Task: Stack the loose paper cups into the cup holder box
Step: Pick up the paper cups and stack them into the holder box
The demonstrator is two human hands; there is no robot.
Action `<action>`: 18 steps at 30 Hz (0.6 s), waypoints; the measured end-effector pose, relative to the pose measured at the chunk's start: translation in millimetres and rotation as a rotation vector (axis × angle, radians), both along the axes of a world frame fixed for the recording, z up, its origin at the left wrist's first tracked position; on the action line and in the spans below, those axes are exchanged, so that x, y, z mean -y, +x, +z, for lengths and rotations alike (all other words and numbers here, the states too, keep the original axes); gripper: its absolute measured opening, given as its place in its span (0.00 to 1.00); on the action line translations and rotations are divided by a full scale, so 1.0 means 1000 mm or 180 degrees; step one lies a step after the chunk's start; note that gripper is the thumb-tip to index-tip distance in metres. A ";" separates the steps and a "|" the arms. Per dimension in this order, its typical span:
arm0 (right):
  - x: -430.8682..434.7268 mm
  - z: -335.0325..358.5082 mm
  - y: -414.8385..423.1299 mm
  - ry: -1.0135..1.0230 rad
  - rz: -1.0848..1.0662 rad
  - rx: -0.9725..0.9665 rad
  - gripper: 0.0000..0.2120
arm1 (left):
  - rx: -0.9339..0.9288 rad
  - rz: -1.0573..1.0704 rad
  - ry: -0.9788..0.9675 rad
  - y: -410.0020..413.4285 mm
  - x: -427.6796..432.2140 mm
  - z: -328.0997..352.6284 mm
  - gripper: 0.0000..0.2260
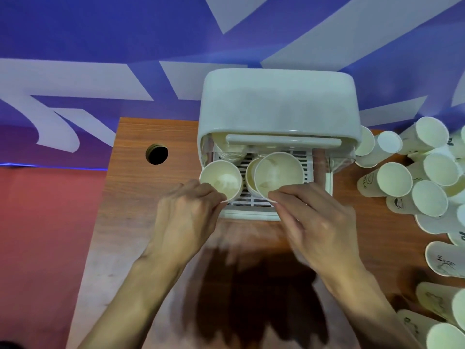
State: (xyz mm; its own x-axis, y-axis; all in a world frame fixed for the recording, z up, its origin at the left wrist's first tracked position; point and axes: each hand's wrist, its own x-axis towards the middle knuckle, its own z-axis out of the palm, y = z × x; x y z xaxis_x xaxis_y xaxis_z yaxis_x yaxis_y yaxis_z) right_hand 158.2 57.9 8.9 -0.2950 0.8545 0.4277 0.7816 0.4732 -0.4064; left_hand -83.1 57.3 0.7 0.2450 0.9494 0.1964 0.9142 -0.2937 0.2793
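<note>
Pinching left hand [186, 217]: fingers [214, 193] clamped on left cup [221, 180] rim.
Right hand [314, 222]: fingers clamped on right cup [279, 172], upright, over cup holder box [276, 104].

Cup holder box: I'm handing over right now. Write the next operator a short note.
Left hand pinches the rim of one paper cup at the left front of the slatted tray.
Right hand pinches the rim of a second cup over the tray; a third cup sits just left of it, partly hidden.
Done: at least one cup is in the cup holder box.
Left: seat both held cups, then the loose cups piled on the table at the right.
</note>
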 end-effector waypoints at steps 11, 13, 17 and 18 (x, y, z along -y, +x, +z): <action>-0.006 -0.026 -0.011 -0.0239 0.0034 -0.0019 0.08 | 0.0395 -0.0088 -0.0638 0.003 -0.021 -0.013 0.04; -0.008 -0.030 -0.012 -0.0441 -0.0045 0.0008 0.08 | 0.0382 -0.0077 -0.0597 0.004 -0.022 -0.013 0.03; -0.018 -0.033 -0.021 -0.0973 -0.0358 0.0109 0.10 | 0.0300 -0.0021 -0.0429 0.006 -0.020 -0.016 0.03; -0.020 -0.032 -0.023 -0.1037 -0.0451 0.0139 0.10 | 0.0230 -0.0033 -0.0387 0.006 -0.020 -0.016 0.03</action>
State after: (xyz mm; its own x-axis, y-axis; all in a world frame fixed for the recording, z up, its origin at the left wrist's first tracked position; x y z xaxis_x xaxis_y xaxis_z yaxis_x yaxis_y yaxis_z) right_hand 134.9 77.8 -22.8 -0.1759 0.9776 0.1157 0.8502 0.2101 -0.4828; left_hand -77.0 76.8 -15.1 0.2442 0.9648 0.0975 0.8875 -0.2629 0.3785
